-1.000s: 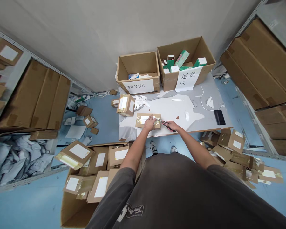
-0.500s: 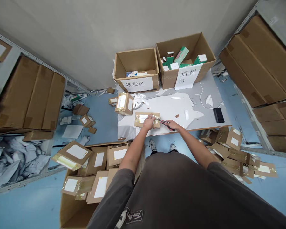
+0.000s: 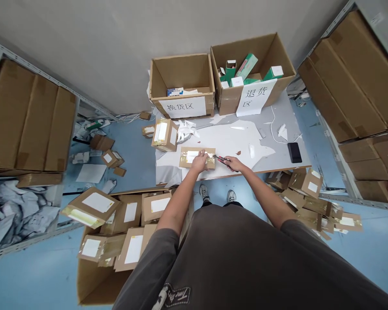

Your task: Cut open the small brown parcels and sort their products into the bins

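Note:
A small cardboard box [image 3: 185, 156] with a white label and yellowish tape lies flat near the front edge of the table [image 3: 226, 137]. My left hand [image 3: 200, 161] rests over the top of this box and holds it, its fingers bent across the label's right side. At the box's right end, my right hand [image 3: 235, 164] is closed around a red-and-black two-handled tool [image 3: 223, 159] like pliers or scissors. The tool's tip meets the taped right end of the box. Whether it has entered the tape is too small to tell.
Taped cartons [image 3: 164, 134] stand at the table's left beside crumpled white paper [image 3: 186, 130]. Two large open boxes with paper signs [image 3: 183, 107] line the back. A black phone [image 3: 294, 153] lies at right. Parcels fill a large box [image 3: 93, 284] at lower left; flattened cardboard [image 3: 310, 206] lies at right.
The camera view has shifted slightly. My left hand stays on the box, and the tool in my right hand stays at the box's right end, its angle a little changed.

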The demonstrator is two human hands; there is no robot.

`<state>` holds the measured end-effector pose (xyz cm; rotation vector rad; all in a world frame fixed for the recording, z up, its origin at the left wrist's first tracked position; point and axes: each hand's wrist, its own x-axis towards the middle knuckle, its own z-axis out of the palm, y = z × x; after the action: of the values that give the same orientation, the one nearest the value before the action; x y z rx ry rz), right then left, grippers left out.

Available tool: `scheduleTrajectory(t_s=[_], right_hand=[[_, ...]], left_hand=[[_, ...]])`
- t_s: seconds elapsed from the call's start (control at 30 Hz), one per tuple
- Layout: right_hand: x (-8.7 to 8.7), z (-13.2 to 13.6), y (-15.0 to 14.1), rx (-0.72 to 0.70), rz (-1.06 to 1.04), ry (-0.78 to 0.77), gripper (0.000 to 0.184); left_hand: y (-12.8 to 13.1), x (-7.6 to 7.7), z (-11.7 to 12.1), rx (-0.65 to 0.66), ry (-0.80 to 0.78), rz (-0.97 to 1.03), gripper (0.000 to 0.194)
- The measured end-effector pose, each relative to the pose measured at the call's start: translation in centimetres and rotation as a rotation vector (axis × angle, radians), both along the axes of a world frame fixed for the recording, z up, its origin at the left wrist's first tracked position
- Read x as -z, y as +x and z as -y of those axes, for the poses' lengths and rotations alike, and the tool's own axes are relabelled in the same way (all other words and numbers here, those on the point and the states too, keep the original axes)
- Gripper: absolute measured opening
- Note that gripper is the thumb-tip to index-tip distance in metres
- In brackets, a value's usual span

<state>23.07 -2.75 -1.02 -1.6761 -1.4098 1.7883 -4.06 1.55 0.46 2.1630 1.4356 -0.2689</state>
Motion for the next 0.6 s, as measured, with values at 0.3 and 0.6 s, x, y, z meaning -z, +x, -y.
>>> scheduleTrajectory(t_s=[0.3, 0.6], right_hand=[[0.0, 2.5, -0.5, 0.004, -0.035, -0.129, 0.020], [-2.4, 3.4, 0.7, 0.332, -0.202, -0.015, 0.052]], left_hand=[[-0.4, 0.4, 0.4, -0.016, 0.002, 0.045, 0.089], [-0.1, -2.2, -2.8, 0.007, 0.112, -0.008, 0.043]])
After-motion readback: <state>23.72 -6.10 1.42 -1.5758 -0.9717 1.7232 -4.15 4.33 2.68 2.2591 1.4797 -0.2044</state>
